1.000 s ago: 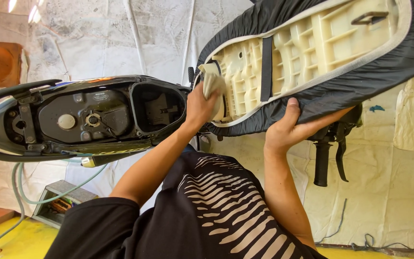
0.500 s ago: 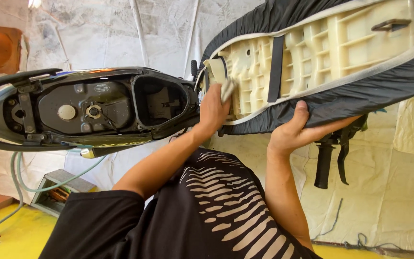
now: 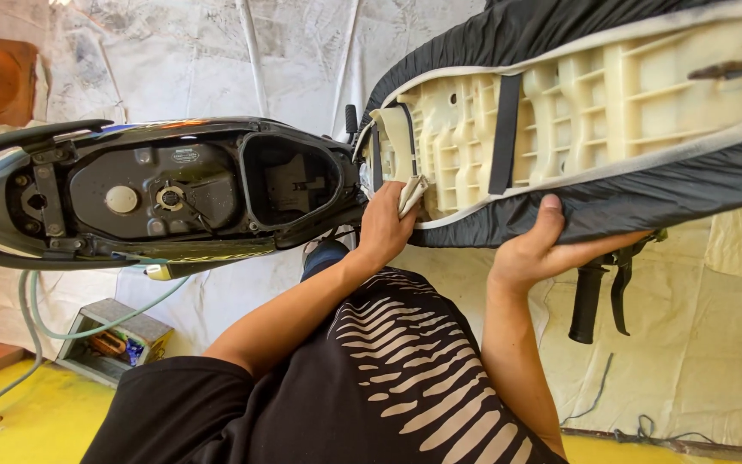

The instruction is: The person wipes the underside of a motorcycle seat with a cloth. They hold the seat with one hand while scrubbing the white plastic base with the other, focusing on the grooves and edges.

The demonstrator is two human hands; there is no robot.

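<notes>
My left hand [image 3: 386, 230] is closed on a pale cloth [image 3: 411, 194] and presses it against the cream plastic underside [image 3: 611, 94] of a raised scooter seat, near its hinge end. At the seat's lower edge, my right hand [image 3: 536, 251] grips the black cover [image 3: 646, 193], thumb on top. The seat is tipped up, so its ribbed base and a black strap [image 3: 506, 133] show. Left of my hands lies the open under-seat compartment [image 3: 289, 180] of the scooter body [image 3: 130, 193].
A black handlebar grip and brake lever [image 3: 599, 296] hang below the seat at the right. A green hose [image 3: 88, 331] runs to a small box of bits [image 3: 109, 344] on the floor at the left. Stained white sheeting [image 3: 714, 344] covers the background. The floor is yellow [image 3: 27, 421].
My left hand has slid the cloth down and toward the seat's lower rim. The view has shifted slightly; my right hand stays on the seat edge.
</notes>
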